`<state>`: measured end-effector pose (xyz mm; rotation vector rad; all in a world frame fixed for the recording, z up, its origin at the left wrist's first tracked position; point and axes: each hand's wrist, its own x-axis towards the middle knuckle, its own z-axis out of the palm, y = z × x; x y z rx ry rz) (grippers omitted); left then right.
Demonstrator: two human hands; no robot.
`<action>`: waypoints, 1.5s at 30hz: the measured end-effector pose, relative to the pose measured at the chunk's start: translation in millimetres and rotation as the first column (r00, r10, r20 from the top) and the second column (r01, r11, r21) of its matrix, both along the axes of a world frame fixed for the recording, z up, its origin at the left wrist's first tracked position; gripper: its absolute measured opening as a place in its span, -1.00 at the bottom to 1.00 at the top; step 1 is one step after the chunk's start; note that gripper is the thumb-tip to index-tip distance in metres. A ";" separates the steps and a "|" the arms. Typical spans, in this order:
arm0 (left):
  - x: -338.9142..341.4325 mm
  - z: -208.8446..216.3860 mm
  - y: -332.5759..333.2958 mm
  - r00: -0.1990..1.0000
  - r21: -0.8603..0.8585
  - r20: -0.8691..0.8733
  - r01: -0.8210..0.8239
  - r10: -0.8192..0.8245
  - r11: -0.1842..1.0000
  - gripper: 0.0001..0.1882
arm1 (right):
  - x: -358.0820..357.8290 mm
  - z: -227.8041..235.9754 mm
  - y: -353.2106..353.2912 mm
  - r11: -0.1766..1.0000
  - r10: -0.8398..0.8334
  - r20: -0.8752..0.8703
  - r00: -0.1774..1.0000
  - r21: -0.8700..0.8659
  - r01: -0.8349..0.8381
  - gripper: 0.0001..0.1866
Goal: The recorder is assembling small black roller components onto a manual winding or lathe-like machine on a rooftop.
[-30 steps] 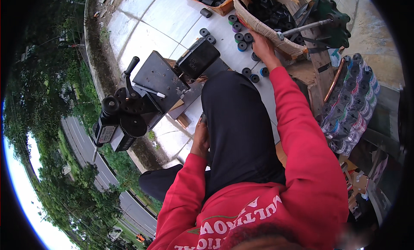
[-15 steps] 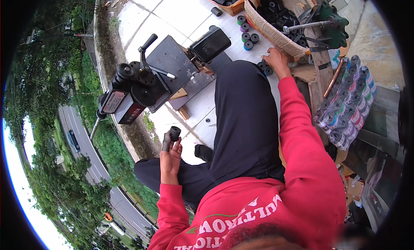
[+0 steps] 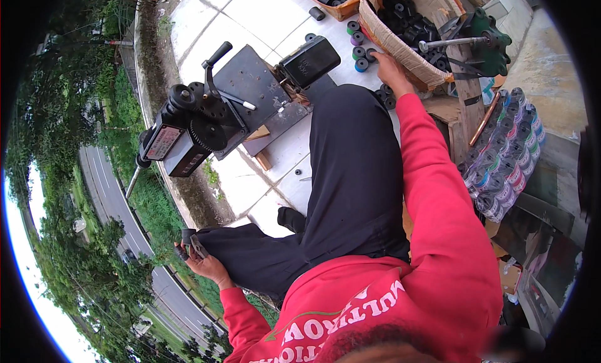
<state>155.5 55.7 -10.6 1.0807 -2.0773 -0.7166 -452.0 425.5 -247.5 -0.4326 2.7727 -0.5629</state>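
Observation:
My left hand (image 3: 201,261) is out to my left side, past my black-trousered knee, shut on a small black cylindrical spool (image 3: 190,241). My right hand (image 3: 383,64) reaches forward along my red sleeve and touches a dark spool beside several coloured spools (image 3: 358,50) on the white floor, at the edge of a cardboard box (image 3: 397,45) full of black spools. A black winding machine (image 3: 206,119) with a crank handle and gear sits in front of my left knee.
A second orange box (image 3: 341,6) of black spools stands at the back. A green metal tool (image 3: 482,40) rests on a wooden stand, with a pack of bottles (image 3: 504,156) to the right. The concrete ledge (image 3: 188,194) drops to a road below on the left.
My left hand has swung outward and down to the left with the black spool. My right hand has moved a little forward to the spools by the box.

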 end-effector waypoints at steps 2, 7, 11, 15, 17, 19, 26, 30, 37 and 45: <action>0.3 -7.1 -1.7 0.998 0.027 -0.065 0.000 0.002 1.000 -0.35 | 3.9 7.9 10.8 0.999 0.002 0.100 0.995 0.034 -0.005 -0.43; 1.1 -13.4 -3.2 0.999 0.027 0.047 0.016 -0.018 0.999 -0.37 | 30.5 7.8 39.2 0.987 -0.119 0.019 0.993 -0.108 0.121 -0.57; 0.5 -16.8 -7.3 0.998 0.104 0.063 0.004 -0.011 0.995 -0.39 | 51.6 -8.2 54.3 0.992 -0.106 0.091 0.990 -0.053 0.111 -0.58; -0.8 -18.4 -9.9 0.995 0.008 0.096 0.031 -0.031 0.999 -0.40 | 59.8 -35.3 61.0 0.944 -0.216 0.167 0.962 -0.218 0.249 -0.58; -1.5 -17.4 -9.9 0.989 0.057 0.145 -0.006 -0.002 0.998 -0.41 | 61.6 -47.5 65.1 0.918 -0.237 0.173 0.956 -0.284 0.279 -0.58; -2.4 -16.4 -8.6 0.989 0.029 0.150 0.005 -0.009 1.000 -0.41 | 63.7 -54.7 67.5 0.887 -0.276 0.187 0.943 -0.328 0.325 -0.58; 0.6 -9.1 -4.2 0.994 0.053 0.112 -0.017 0.011 0.998 -0.41 | 66.4 -53.2 57.2 0.900 -0.325 0.146 0.935 -0.257 0.353 -0.47; 5.1 -7.3 -3.1 0.996 0.036 0.088 -0.027 0.024 0.999 -0.42 | 58.2 -55.3 52.2 0.846 -0.444 0.086 0.892 -0.287 0.449 -0.50; 28.2 -6.1 -7.1 0.996 0.044 -0.064 -0.058 0.061 0.997 -0.35 | 80.4 6.3 30.5 0.488 -0.560 0.036 0.828 -0.793 0.365 -0.64; 60.4 -3.7 -9.7 0.930 0.210 -0.336 -0.082 0.150 0.974 -0.31 | 201.2 175.9 -14.5 0.659 -0.382 -0.491 0.783 -0.739 -0.142 -0.63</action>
